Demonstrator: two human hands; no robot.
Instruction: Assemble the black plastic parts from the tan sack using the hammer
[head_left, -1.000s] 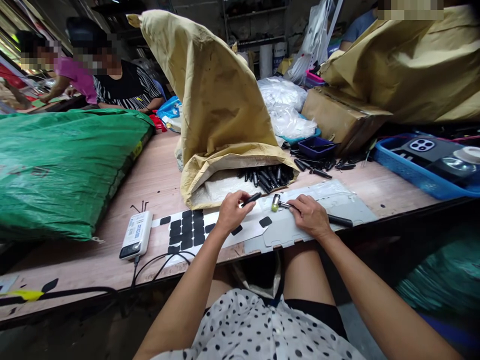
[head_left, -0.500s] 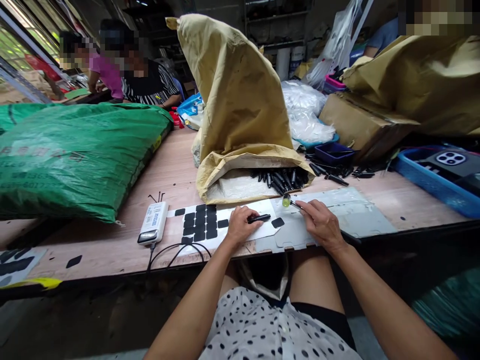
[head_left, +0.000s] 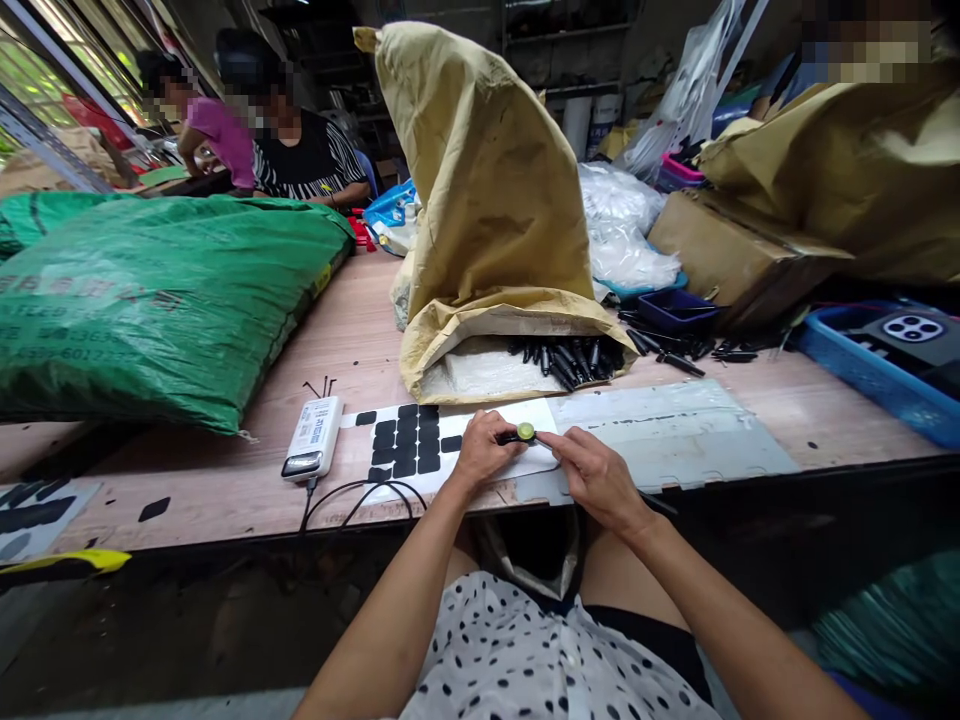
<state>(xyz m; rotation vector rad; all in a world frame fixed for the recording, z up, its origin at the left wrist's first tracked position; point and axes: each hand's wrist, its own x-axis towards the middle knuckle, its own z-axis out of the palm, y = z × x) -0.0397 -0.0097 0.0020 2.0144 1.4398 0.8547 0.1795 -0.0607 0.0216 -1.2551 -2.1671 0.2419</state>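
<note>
My left hand (head_left: 482,447) is closed on a slim black pen-like tube (head_left: 507,437) above the white sheet. My right hand (head_left: 602,478) grips a small mallet (head_left: 526,432) by its thin handle, and its round yellow-green head is at the tube, hiding the far end. Whether head and tube touch, I cannot tell. On the white sheet (head_left: 466,492), left of my left hand, lie rows of black rounded squares (head_left: 406,441). Behind my hands, the open brown sack (head_left: 487,220) has many similar black tubes (head_left: 574,360) spilling at its mouth.
A white power bank (head_left: 313,437) with a black cable stands left of the sheet. A bulging green sack (head_left: 150,310) covers the left of the table. At right are a grey board (head_left: 675,430), a cardboard box (head_left: 739,260) and a blue basket (head_left: 885,385). Co-workers (head_left: 300,155) sit behind.
My right hand has moved left, bringing the mallet head from the right over to the tube in my left hand. My left hand keeps hold of the tube. The view has shifted slightly.
</note>
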